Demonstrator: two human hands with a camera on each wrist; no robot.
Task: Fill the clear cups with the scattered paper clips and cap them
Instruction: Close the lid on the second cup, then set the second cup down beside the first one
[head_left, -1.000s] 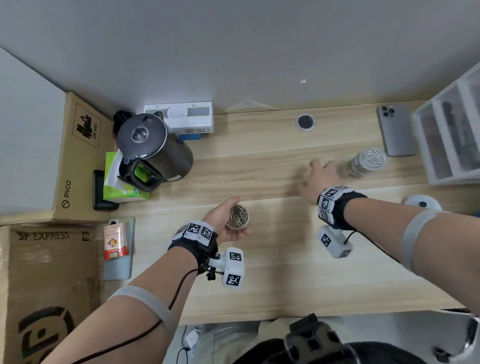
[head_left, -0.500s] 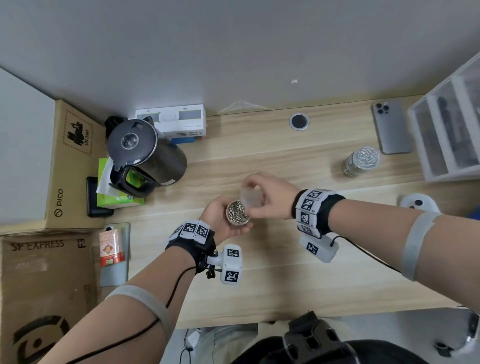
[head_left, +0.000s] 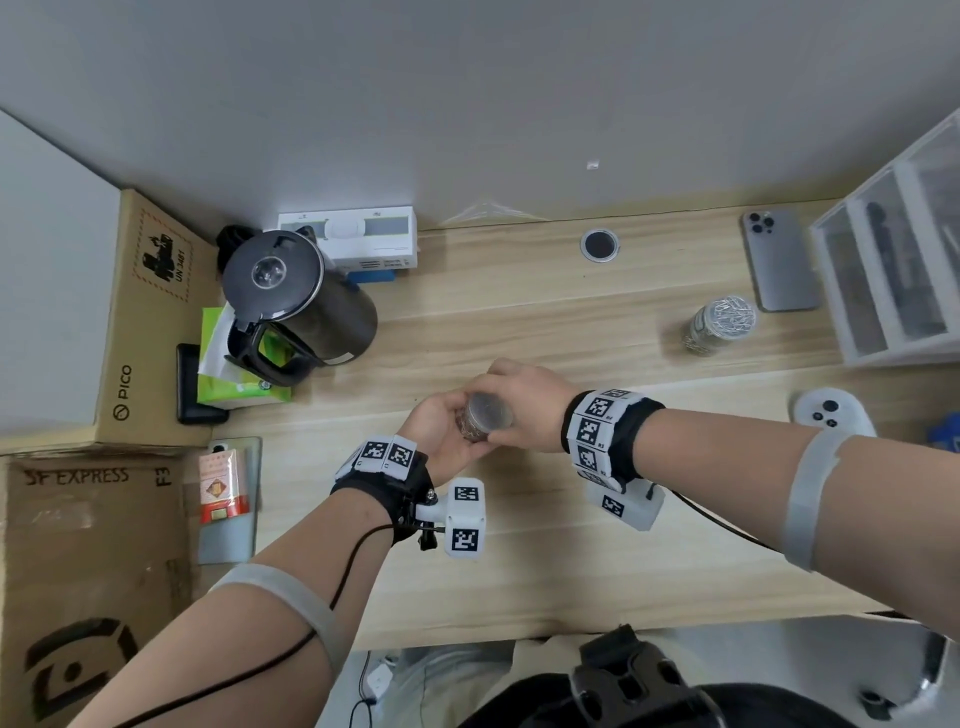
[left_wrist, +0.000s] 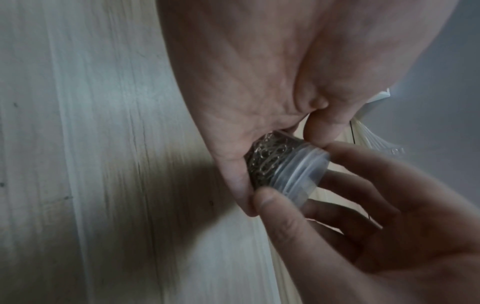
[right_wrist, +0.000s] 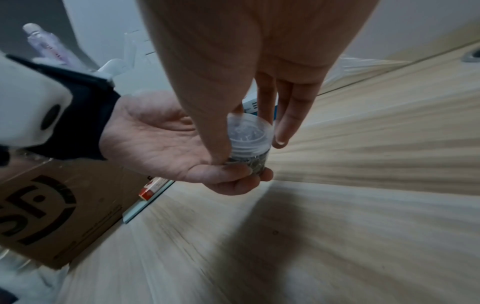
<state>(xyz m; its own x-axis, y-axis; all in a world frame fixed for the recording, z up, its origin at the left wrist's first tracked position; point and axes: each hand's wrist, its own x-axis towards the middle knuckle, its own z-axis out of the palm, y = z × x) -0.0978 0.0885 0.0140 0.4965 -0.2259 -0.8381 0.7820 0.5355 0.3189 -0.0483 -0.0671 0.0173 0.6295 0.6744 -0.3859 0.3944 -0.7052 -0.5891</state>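
Note:
My left hand (head_left: 441, 428) grips a small clear cup (head_left: 475, 428) packed with silver paper clips, held above the wooden desk (head_left: 519, 545). My right hand (head_left: 524, 405) pinches the clear cap (head_left: 491, 410) with thumb and fingertips, and the cap sits over the cup's mouth. The left wrist view shows the cap (left_wrist: 301, 174) on the cup (left_wrist: 267, 160) of clips. From the right wrist, the cap (right_wrist: 249, 133) covers the cup (right_wrist: 250, 162), thumb and fingers around its rim. A second clear cup (head_left: 719, 325), full of clips, stands at the right of the desk.
A black kettle (head_left: 296, 301) stands at the back left, next to a green tissue pack (head_left: 228, 379) and cardboard boxes (head_left: 130, 322). A phone (head_left: 779, 260), a clear drawer unit (head_left: 893, 270) and a white controller (head_left: 831, 415) occupy the right side. A cable grommet (head_left: 600, 244) sits at the back.
My right hand left the desk near the far cup, came back to the left hand with the clear cap, and now the cap is over the cup my left hand holds.

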